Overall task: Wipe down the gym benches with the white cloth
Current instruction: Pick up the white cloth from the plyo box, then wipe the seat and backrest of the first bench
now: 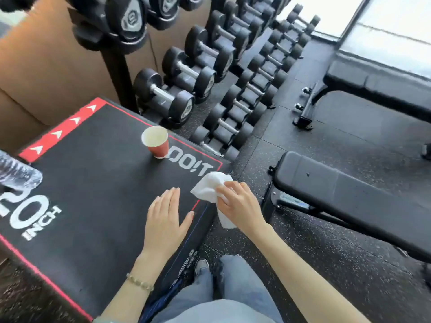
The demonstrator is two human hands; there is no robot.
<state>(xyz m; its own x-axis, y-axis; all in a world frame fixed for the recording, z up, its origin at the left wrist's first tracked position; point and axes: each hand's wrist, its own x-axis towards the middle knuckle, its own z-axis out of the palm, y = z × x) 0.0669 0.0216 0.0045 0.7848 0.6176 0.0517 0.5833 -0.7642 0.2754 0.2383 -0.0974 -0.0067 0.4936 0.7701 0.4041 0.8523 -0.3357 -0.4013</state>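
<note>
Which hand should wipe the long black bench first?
Probably the right hand: it already grips the crumpled white cloth and is nearer the black padded gym bench. The left hand lies flat and empty on the black plyo box.

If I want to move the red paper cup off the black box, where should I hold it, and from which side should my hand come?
Grip the red paper cup around its side wall, probably just below the white rim, where it is widest. It stands upright and open, apparently empty, so squeeze gently. Come from the near side: the left hand rests flat on the plyo box with clear space between.
</note>
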